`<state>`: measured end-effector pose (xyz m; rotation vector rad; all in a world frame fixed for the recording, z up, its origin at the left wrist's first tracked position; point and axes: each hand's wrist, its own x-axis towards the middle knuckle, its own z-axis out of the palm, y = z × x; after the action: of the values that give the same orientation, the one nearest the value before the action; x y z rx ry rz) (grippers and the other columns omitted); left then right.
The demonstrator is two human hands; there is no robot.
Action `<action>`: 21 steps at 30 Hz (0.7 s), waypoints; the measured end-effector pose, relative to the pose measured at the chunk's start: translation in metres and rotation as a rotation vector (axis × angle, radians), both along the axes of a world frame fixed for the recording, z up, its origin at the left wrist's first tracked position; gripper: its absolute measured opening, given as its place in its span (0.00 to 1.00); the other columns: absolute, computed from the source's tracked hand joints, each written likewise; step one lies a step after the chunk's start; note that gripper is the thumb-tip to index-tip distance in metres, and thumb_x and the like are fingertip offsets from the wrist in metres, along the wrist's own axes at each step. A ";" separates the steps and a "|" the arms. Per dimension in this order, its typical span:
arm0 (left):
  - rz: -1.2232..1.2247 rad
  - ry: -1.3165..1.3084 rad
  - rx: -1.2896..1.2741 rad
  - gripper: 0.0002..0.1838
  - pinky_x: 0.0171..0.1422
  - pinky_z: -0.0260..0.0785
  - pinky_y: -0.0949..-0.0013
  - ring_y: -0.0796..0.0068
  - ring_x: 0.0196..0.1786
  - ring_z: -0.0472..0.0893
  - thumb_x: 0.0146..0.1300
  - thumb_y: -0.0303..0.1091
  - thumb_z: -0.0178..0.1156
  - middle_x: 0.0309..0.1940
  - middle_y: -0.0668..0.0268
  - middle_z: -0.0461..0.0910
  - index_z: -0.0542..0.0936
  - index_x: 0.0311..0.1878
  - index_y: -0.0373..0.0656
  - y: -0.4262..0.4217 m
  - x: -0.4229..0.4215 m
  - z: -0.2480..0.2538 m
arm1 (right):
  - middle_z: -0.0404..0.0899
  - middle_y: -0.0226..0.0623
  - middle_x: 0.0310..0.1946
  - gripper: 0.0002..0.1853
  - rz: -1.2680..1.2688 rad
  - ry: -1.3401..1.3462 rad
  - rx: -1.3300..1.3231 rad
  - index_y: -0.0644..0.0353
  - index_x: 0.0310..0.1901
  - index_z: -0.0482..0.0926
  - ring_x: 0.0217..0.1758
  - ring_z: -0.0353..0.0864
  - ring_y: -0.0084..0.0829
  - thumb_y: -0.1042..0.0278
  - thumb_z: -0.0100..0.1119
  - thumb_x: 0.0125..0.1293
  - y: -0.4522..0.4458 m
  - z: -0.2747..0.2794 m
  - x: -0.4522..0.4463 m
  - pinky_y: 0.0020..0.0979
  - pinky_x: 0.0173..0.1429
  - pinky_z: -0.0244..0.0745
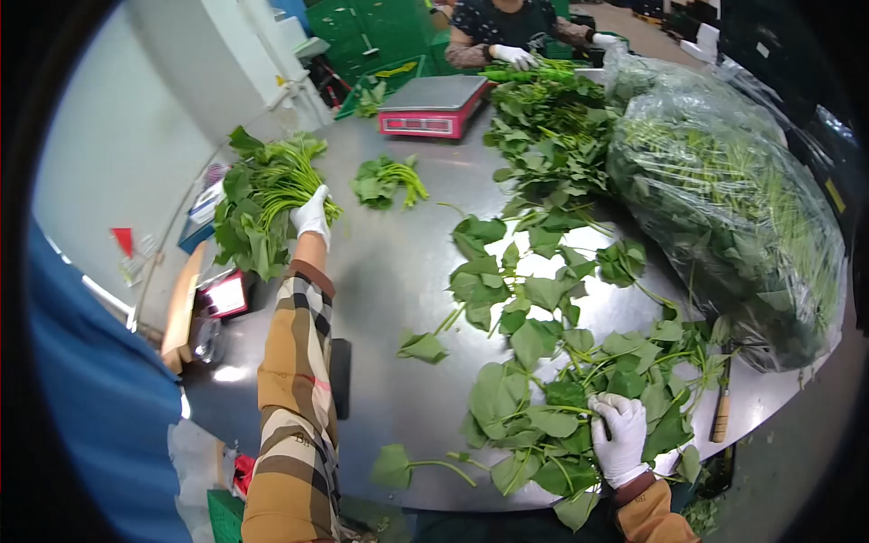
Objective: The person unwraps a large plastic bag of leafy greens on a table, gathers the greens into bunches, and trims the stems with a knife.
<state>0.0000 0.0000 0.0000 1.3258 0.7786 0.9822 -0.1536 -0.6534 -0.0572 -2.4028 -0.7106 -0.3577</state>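
My left hand (pixel 312 215), in a white glove, is closed around the stems of a thick bunch of leafy greens (pixel 258 204) at the table's left side. The bunch's broad leaves point left, its stems right. Near the front edge, my gloved right hand (pixel 620 439) has its fingers curled onto a leafy stem (pixel 570 410) among loose greens (pixel 498 398) spread over the metal table (pixel 380 308). Its fingertips are partly hidden. A smaller bunch of greens (pixel 389 183) lies on its own to the right of my left hand.
A red scale (pixel 433 107) stands at the back. Heaped greens (pixel 552 136) and a clear plastic bag of greens (pixel 724 208) fill the right side. A wooden-handled tool (pixel 721 416) lies at the right edge. Opposite, another person's gloved hand (pixel 514 57) touches greens.
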 end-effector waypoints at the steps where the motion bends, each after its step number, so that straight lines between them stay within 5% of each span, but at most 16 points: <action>1: -0.127 0.143 -0.150 0.25 0.43 0.75 0.48 0.63 0.37 0.82 0.50 0.34 0.75 0.40 0.63 0.82 0.78 0.51 0.41 -0.011 -0.003 -0.012 | 0.79 0.29 0.42 0.18 -0.002 0.008 -0.021 0.50 0.42 0.81 0.41 0.74 0.36 0.77 0.64 0.47 -0.005 0.007 -0.009 0.37 0.47 0.67; 3: -0.324 0.339 -0.293 0.22 0.44 0.75 0.56 0.67 0.37 0.81 0.49 0.34 0.75 0.38 0.64 0.82 0.80 0.46 0.38 -0.023 0.024 -0.018 | 0.79 0.28 0.43 0.18 -0.003 -0.011 0.014 0.50 0.42 0.81 0.42 0.74 0.36 0.77 0.64 0.47 0.012 -0.006 0.024 0.37 0.47 0.67; 5: -0.053 0.673 0.024 0.13 0.42 0.75 0.57 0.66 0.37 0.82 0.55 0.34 0.71 0.37 0.64 0.82 0.80 0.42 0.44 -0.034 0.027 -0.063 | 0.79 0.28 0.43 0.17 -0.005 0.028 0.006 0.50 0.42 0.81 0.42 0.74 0.36 0.77 0.64 0.48 0.010 -0.003 0.016 0.37 0.47 0.68; 7: -0.379 0.382 -0.156 0.14 0.44 0.74 0.58 0.65 0.40 0.82 0.56 0.37 0.70 0.38 0.64 0.83 0.81 0.44 0.46 -0.027 0.015 -0.074 | 0.79 0.28 0.42 0.16 0.003 0.026 0.022 0.50 0.44 0.81 0.43 0.74 0.37 0.75 0.63 0.51 0.006 -0.003 0.016 0.37 0.48 0.68; 10: -0.441 0.533 -0.349 0.12 0.46 0.73 0.59 0.65 0.39 0.83 0.58 0.39 0.69 0.38 0.66 0.84 0.82 0.44 0.48 -0.033 0.015 -0.044 | 0.79 0.29 0.43 0.16 0.005 0.070 0.015 0.50 0.45 0.81 0.44 0.74 0.37 0.74 0.63 0.52 0.001 -0.002 0.016 0.37 0.49 0.68; 11: -0.588 0.487 -0.326 0.22 0.58 0.66 0.48 0.64 0.49 0.81 0.58 0.52 0.68 0.45 0.65 0.84 0.80 0.49 0.49 -0.005 0.016 -0.063 | 0.79 0.29 0.44 0.16 0.007 0.100 0.014 0.50 0.44 0.81 0.44 0.74 0.37 0.75 0.63 0.52 -0.002 -0.002 0.014 0.37 0.49 0.68; 12: -0.478 0.798 -0.315 0.37 0.66 0.56 0.38 0.58 0.60 0.75 0.53 0.58 0.70 0.58 0.57 0.77 0.74 0.61 0.45 -0.056 0.002 -0.013 | 0.78 0.29 0.44 0.16 0.011 0.087 0.030 0.50 0.45 0.81 0.44 0.74 0.36 0.74 0.63 0.52 -0.006 -0.005 0.012 0.37 0.49 0.68; 13: -0.601 0.904 -0.368 0.53 0.72 0.36 0.36 0.54 0.72 0.60 0.46 0.73 0.65 0.70 0.54 0.64 0.66 0.69 0.48 -0.042 -0.004 -0.010 | 0.78 0.29 0.44 0.16 0.025 0.074 0.055 0.50 0.45 0.80 0.44 0.74 0.36 0.73 0.63 0.53 -0.005 -0.010 0.010 0.37 0.49 0.68; 14: -0.742 0.947 -0.466 0.63 0.74 0.33 0.36 0.50 0.77 0.49 0.43 0.78 0.61 0.77 0.54 0.50 0.55 0.75 0.43 -0.026 -0.005 -0.009 | 0.78 0.28 0.44 0.16 0.020 0.059 0.068 0.50 0.46 0.80 0.44 0.74 0.36 0.72 0.63 0.54 -0.005 -0.012 0.008 0.36 0.49 0.68; 15: -0.552 0.895 -0.605 0.71 0.74 0.29 0.34 0.45 0.78 0.44 0.40 0.80 0.61 0.77 0.48 0.42 0.45 0.76 0.36 -0.038 -0.007 -0.005 | 0.78 0.29 0.43 0.14 0.014 0.036 0.059 0.51 0.44 0.80 0.44 0.75 0.36 0.70 0.62 0.55 -0.006 -0.011 0.009 0.36 0.48 0.69; 17: -0.670 1.000 -0.615 0.76 0.74 0.28 0.33 0.41 0.78 0.39 0.40 0.81 0.60 0.76 0.41 0.36 0.37 0.75 0.32 -0.057 -0.015 0.002 | 0.79 0.27 0.42 0.13 0.006 0.042 0.066 0.50 0.44 0.81 0.43 0.75 0.36 0.70 0.63 0.55 -0.008 -0.012 0.008 0.36 0.47 0.69; 18: -0.728 1.090 -0.538 0.77 0.73 0.30 0.30 0.36 0.75 0.45 0.38 0.82 0.61 0.73 0.35 0.45 0.38 0.75 0.31 -0.058 -0.018 -0.007 | 0.79 0.28 0.42 0.12 -0.003 0.041 0.048 0.51 0.44 0.81 0.43 0.75 0.35 0.69 0.63 0.56 -0.008 -0.013 0.008 0.36 0.47 0.69; 21: -0.870 1.069 -0.189 0.66 0.74 0.46 0.43 0.49 0.72 0.60 0.51 0.69 0.64 0.68 0.42 0.60 0.40 0.75 0.31 -0.178 -0.068 0.015 | 0.79 0.29 0.42 0.12 0.010 0.026 0.098 0.51 0.44 0.81 0.43 0.75 0.36 0.67 0.63 0.57 -0.010 -0.018 0.006 0.36 0.47 0.69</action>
<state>-0.0683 -0.1781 0.0154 1.7535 0.8788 -0.5519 -0.1476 -0.6633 -0.0751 -2.3070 -0.6784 -0.3484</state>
